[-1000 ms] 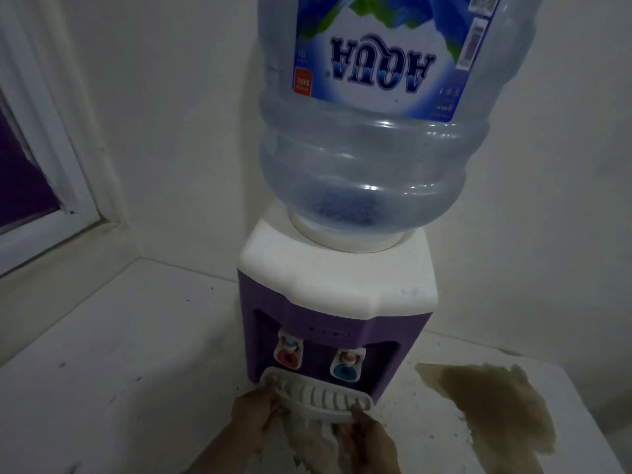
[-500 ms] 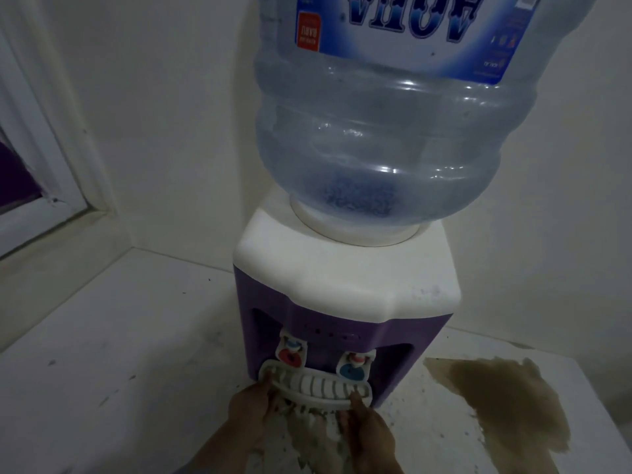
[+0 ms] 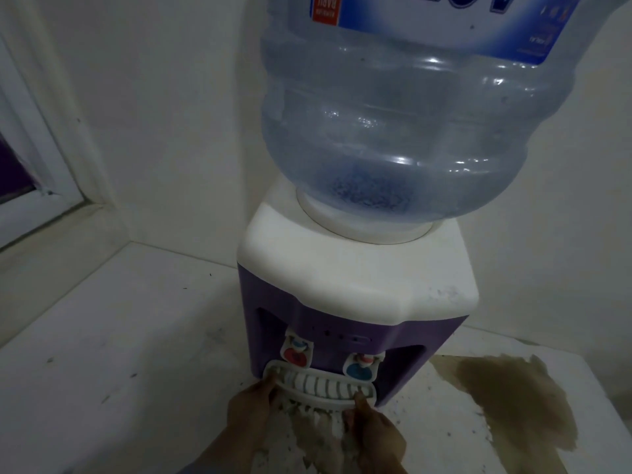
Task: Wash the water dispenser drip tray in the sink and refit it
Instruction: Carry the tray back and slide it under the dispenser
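A purple and white water dispenser (image 3: 355,278) stands on a white counter, with a large clear bottle (image 3: 403,124) upside down on top. Its white slotted drip tray (image 3: 319,384) sits at the base, under the red tap (image 3: 297,352) and the blue tap (image 3: 360,366). My left hand (image 3: 251,407) grips the tray's left end. My right hand (image 3: 371,429) grips its right end, thumb on the front rim. Whether the tray is fully seated in the dispenser is unclear.
The white counter (image 3: 119,371) is speckled with dirt in front of the dispenser. A brown stain (image 3: 513,395) spreads to the right. White walls close in behind, and a window frame (image 3: 44,172) is at the left.
The view has moved closer to the dispenser and lower. Both hands have kept hold of the tray and it sits further under the taps than before.
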